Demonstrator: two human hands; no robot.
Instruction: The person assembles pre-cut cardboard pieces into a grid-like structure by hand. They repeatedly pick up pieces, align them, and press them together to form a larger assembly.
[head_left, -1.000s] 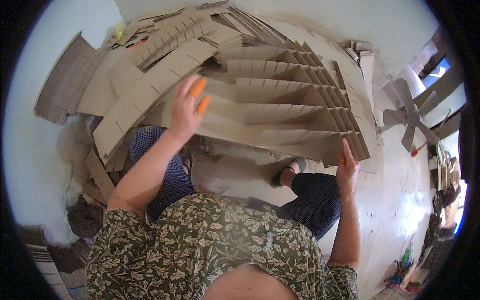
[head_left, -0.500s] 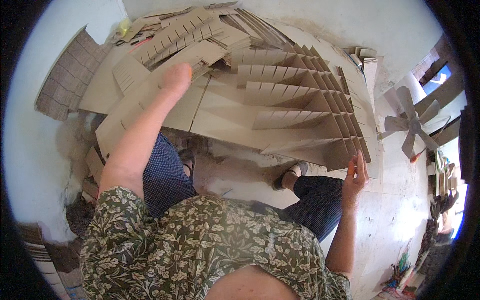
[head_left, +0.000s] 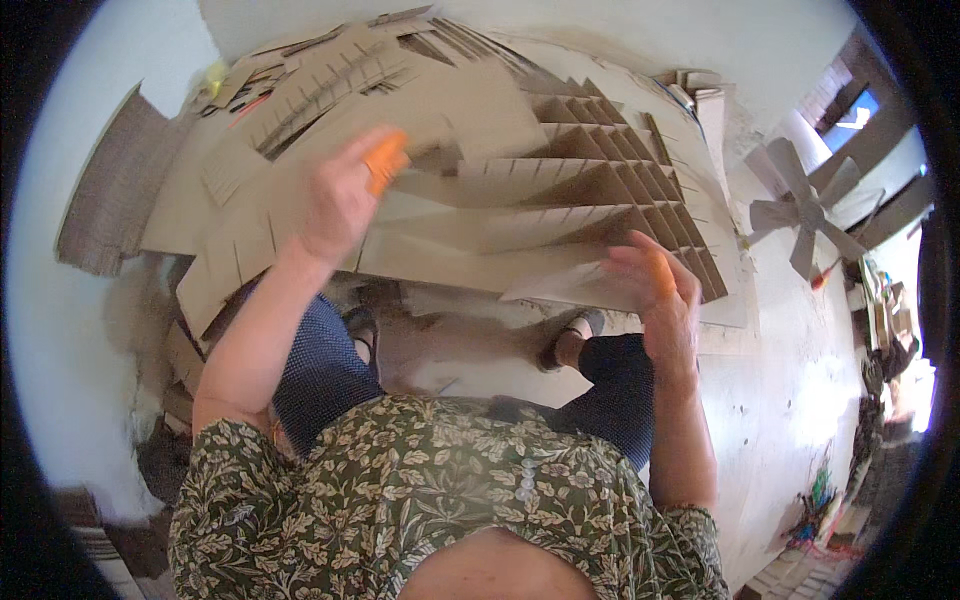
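Fingers with orange wrapping show on both hands. My left hand [head_left: 345, 205] is raised over the left part of the table, closed at the near edge of a plain cardboard sheet [head_left: 475, 105]. The sheet is smeared by motion and overlaps the far left part of a cardboard divider grid [head_left: 640, 190]. This grid of interlocked slotted strips lies at the right of the table, long strip ends pointing left. My right hand [head_left: 665, 300] hovers over the grid's near right corner, its fingers stretched out, blurred and holding nothing.
Stacked slotted cardboard strips [head_left: 330, 90] cover the table's far left. A dark corrugated piece [head_left: 115, 190] leans on the left wall. A fan [head_left: 805, 212] stands to the right, beyond the table. My feet are on the floor below the table's near edge.
My right hand has left the grid's near right corner and moved left and up. My left hand has come nearer, and the cardboard sheet beside it has shifted right over the grid.
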